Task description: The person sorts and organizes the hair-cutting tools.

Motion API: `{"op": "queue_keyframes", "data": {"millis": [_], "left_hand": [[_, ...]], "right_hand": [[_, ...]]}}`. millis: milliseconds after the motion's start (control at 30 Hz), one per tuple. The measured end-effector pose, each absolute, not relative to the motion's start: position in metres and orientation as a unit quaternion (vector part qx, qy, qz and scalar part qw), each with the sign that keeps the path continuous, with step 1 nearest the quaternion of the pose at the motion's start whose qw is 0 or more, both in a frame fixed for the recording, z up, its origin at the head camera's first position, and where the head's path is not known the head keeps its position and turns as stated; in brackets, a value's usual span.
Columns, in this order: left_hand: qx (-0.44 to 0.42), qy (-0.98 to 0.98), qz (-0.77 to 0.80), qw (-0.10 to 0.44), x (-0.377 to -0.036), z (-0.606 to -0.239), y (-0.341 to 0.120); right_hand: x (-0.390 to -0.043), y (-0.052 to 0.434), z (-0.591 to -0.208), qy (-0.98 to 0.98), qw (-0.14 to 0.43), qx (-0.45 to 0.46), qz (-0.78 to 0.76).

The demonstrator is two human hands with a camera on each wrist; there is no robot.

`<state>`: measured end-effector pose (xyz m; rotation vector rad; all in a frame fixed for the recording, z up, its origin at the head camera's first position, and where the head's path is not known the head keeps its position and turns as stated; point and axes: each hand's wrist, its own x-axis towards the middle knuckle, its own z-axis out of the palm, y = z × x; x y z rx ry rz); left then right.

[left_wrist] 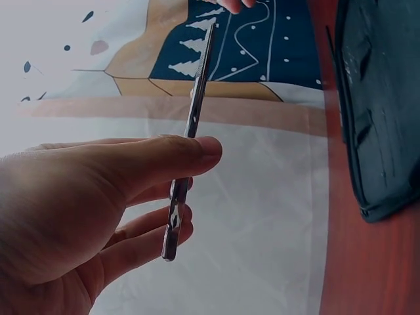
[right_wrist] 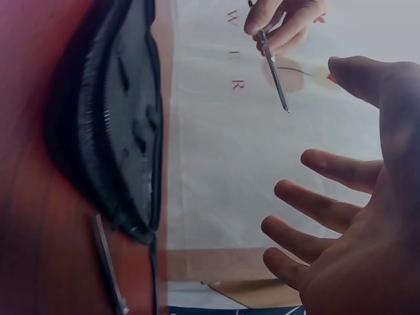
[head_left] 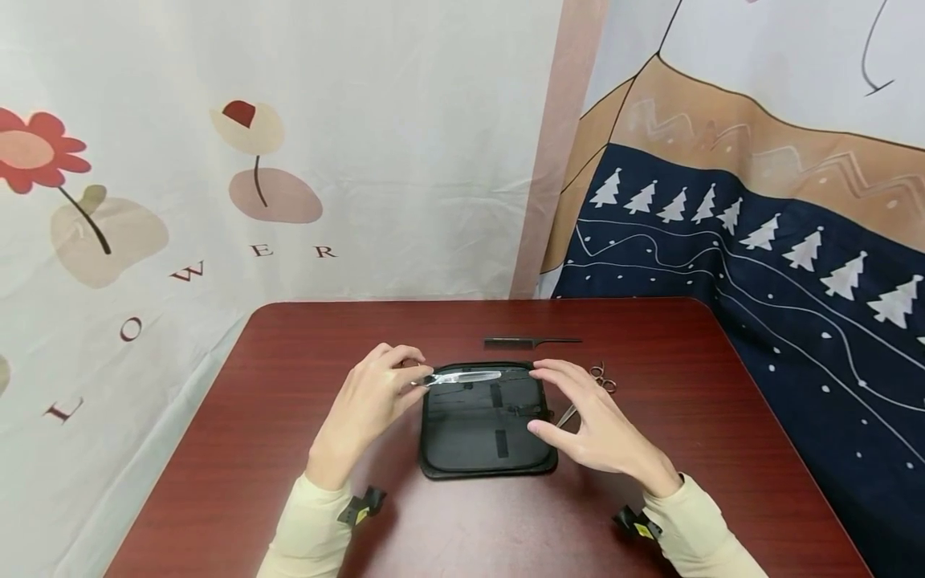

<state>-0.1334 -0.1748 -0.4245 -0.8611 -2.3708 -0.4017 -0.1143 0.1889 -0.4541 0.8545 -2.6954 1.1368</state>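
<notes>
A pair of slim silver scissors (left_wrist: 197,105) is pinched between the thumb and fingers of my left hand (head_left: 376,397). Seen nearly edge-on in the left wrist view, it has fine ridges near the far end. In the head view its shiny length (head_left: 466,376) overlaps the top of a black zip case (head_left: 462,449). My right hand (head_left: 596,417) holds nothing; its fingers are spread beside the case's right edge. Under that hand, a second pair of scissors (head_left: 607,385) lies on the table, partly hidden.
A black tail comb (head_left: 509,343) lies behind the case on the reddish-brown table (head_left: 325,337). Dark strap loops (head_left: 502,443) show on the case's upper face. Printed curtains (head_left: 405,160) hang beyond the table's far edge.
</notes>
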Motion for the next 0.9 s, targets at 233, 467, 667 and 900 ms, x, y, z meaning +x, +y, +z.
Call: {"op": "queue_keyframes", "data": {"millis": [233,467,667,900], "left_hand": [[-0.313,-0.9,-0.144,0.267,-0.133,-0.429,-0.179],[-0.305,-0.909,-0.14,0.248,-0.133,-0.435,-0.182],[-0.297,-0.915,-0.148,0.228,-0.133,-0.44,-0.185],[-0.291,-0.918,-0.148,0.225,-0.137,-0.448,-0.192]], "right_hand": [[-0.111,0.196,-0.464,-0.894,0.036,0.281,0.347],[-0.108,0.2,-0.475,-0.903,0.042,0.291,0.314],[-0.106,0.202,-0.486,-0.906,0.048,0.303,0.291],[-0.103,0.205,-0.498,-0.913,0.033,0.311,0.262]]}}
